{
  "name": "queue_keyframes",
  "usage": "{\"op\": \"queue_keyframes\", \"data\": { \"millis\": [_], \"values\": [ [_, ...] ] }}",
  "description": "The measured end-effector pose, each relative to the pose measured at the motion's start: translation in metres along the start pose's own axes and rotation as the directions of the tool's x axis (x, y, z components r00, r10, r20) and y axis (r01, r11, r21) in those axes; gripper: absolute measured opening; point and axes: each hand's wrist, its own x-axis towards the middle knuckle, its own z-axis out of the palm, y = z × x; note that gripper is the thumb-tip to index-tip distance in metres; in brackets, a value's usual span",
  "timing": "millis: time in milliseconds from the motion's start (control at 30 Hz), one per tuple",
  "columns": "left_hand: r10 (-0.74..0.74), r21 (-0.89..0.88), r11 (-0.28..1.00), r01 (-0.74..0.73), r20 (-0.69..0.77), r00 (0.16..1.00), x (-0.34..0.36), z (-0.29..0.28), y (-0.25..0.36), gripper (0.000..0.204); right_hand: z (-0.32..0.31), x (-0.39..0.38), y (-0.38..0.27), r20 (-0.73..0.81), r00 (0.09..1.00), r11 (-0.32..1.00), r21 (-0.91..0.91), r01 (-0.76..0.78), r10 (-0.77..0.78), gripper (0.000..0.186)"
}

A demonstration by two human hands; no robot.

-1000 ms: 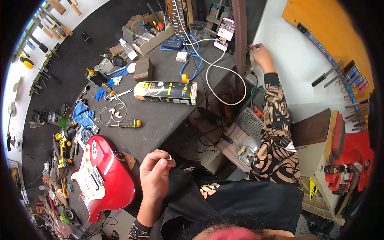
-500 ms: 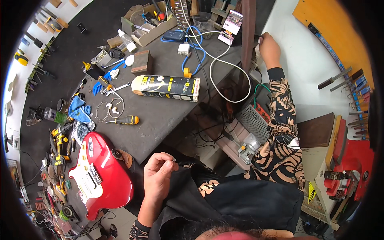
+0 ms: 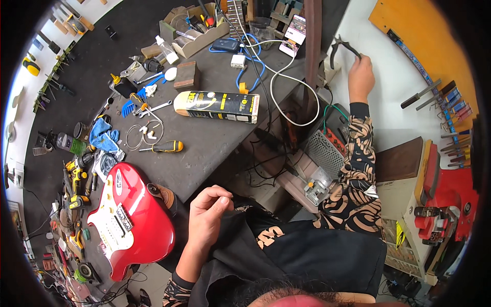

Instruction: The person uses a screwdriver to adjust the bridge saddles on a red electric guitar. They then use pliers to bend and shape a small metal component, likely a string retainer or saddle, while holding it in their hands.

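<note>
My right hand [image 3: 361, 77] reaches out at the far right, beside the white wall. It grips one handle of a pair of dark pliers [image 3: 349, 45], whose two arms spread apart. My left hand [image 3: 207, 212] is raised in front of my dark apron, thumb and forefinger pinched together. Whatever lies between those fingertips is too small or hidden to make out. Left of that hand, a red electric guitar body [image 3: 148, 217] with a white pickguard lies at the bench edge.
On the dark workbench [image 3: 204, 143] lie a screwdriver [image 3: 168, 147], a coiled string [image 3: 134, 139], a yellow-black carton [image 3: 217, 106], a wooden block [image 3: 186, 75] and a blue cloth [image 3: 104, 135]. White cable [image 3: 316, 102] loops off the edge near a brown post [image 3: 312, 41]. A red machine [image 3: 450, 204] stands right.
My right hand has moved right, away from the brown post, and the pliers now show in it. The small pale thing at my left fingertips no longer shows.
</note>
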Motion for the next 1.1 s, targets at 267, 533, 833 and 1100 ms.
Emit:
{"op": "queue_keyframes", "data": {
  "millis": [267,533,833,1100],
  "values": [
    [0.112,0.043,0.993,-0.112,0.003,0.994,0.001,-0.009,0.013,0.031,-0.154,-0.038,-0.100,0.055,0.988,0.519,0.846,-0.121,0.142,0.024],
    [0.427,-0.276,0.865,-0.419,-0.034,0.904,-0.032,-0.012,0.077,0.092,-0.281,-0.209,-0.325,0.281,0.825,-0.103,0.921,-0.375,-0.491,0.028],
    [0.360,-0.144,0.891,-0.430,-0.353,0.864,-0.158,-0.086,0.082,0.060,-0.323,-0.229,-0.423,0.153,0.345,-0.174,0.638,-0.750,-0.926,0.035],
    [0.407,-0.165,0.832,-0.530,-0.470,0.784,-0.188,-0.112,0.076,0.036,-0.375,-0.219,-0.480,-0.014,-0.267,0.262,0.144,-0.954,-0.964,0.022]
  ]
}}
